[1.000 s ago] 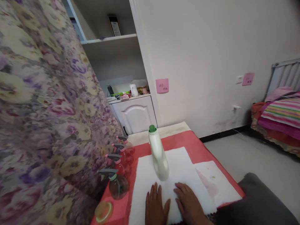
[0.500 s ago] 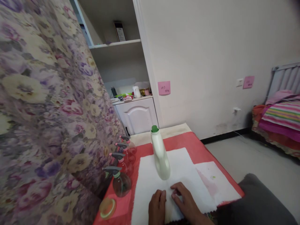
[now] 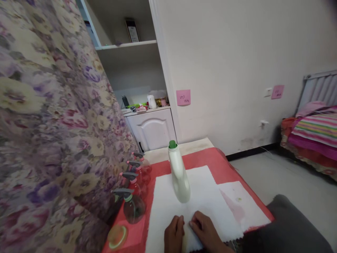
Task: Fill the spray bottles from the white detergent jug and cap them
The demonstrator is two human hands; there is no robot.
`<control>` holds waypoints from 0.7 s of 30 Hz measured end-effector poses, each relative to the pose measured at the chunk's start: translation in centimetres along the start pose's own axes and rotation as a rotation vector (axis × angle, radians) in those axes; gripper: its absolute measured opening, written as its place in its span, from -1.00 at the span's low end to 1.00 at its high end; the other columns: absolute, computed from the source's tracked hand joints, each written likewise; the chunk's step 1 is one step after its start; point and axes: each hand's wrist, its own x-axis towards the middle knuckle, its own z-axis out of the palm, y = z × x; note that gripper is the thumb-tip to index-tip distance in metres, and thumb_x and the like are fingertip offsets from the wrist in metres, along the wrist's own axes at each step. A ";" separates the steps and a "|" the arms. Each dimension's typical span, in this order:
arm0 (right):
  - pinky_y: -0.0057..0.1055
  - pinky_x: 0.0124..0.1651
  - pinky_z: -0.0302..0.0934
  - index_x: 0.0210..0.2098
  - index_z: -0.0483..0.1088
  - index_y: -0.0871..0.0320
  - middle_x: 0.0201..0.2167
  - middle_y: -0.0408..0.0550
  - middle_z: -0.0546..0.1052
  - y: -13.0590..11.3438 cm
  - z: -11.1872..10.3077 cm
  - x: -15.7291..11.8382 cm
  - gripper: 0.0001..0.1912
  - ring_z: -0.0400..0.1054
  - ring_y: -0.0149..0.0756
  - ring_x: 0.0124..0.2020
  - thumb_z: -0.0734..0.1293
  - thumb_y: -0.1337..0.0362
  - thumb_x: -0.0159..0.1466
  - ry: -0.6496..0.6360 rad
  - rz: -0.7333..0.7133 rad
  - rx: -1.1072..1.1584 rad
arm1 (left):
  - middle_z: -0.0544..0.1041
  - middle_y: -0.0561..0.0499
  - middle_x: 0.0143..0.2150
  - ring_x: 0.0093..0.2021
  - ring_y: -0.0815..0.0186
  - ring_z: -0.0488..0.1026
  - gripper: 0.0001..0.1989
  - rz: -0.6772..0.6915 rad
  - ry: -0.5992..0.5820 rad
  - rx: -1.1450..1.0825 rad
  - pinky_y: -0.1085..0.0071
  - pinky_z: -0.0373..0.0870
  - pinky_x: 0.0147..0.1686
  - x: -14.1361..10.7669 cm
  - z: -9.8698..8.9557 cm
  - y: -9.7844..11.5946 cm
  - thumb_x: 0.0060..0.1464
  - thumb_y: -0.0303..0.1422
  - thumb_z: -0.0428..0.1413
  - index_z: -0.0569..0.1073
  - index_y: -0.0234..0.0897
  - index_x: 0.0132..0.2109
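- Position of the main item: the pale green bottle [image 3: 179, 175] stands upright on the white cloth [image 3: 163, 211], which lies over the red cover [image 3: 229, 168].
- State of the hands: the left hand [image 3: 174, 234] and the right hand [image 3: 206, 232] are apart, with a gap between them, on the person's side of the bottle. Neither touches it. The fingers are curled; from where I stand, I cannot tell how tightly they close or whether anything small is inside.
- Mouth condition: a green spout [image 3: 172, 144] shows in the threaded neck, and no cap covers it. In my judgement, any handling should hold the bottle upright, as tilting might spill its contents. The fill level cannot be seen.
- Recommended contact: the body below the neck offers the steadier grip. Pushing at the neck could tip so tall a shape.
- Support surface: the cloth should lie flat under the base. A sleeve or wrist dragging its near edge could shift the bottle.
- Clearance, person's left of the bottle: a row of spray bottles [image 3: 133, 209] stands there, and a round lid [image 3: 117, 237] lies nearer the person. Elbow travel on that side should be short.
- Clearance, person's right of the bottle: a stained sheet [image 3: 247, 200] lies there. Movement on this side meets no upright object nearby.
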 end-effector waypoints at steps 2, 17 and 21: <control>-0.47 -0.38 0.06 -0.51 0.27 0.15 -0.57 -0.22 0.34 0.0 0.0 0.0 -0.82 0.23 -0.36 -0.47 0.27 0.26 0.21 -0.006 0.005 -0.004 | 0.25 0.18 -0.62 -0.53 0.33 0.28 -0.52 0.004 -0.003 0.009 0.44 0.22 -0.42 0.1 0.0 -0.1 0.13 0.09 -0.11 0.25 -0.18 -0.52; -0.47 -0.38 0.06 -0.51 0.30 0.16 -0.58 -0.23 0.31 0.3 -1.2 1.0 -0.88 0.21 -0.37 -0.47 0.26 0.33 0.16 0.000 0.060 0.041 | 0.29 0.15 -0.58 -0.49 0.32 0.32 -0.59 0.026 -0.019 0.125 0.46 0.22 -0.42 0.4 0.6 -1.4 0.15 0.00 -0.13 0.26 -0.18 -0.49; -0.47 -0.38 0.06 -0.50 0.30 0.16 -0.58 -0.23 0.31 0.4 -1.1 0.9 -0.88 0.20 -0.37 -0.48 0.26 0.31 0.16 -0.007 0.057 0.053 | 0.30 0.14 -0.58 -0.48 0.31 0.33 -0.59 0.028 -0.025 0.129 0.47 0.22 -0.41 0.2 0.5 -1.2 0.16 -0.01 -0.13 0.27 -0.18 -0.48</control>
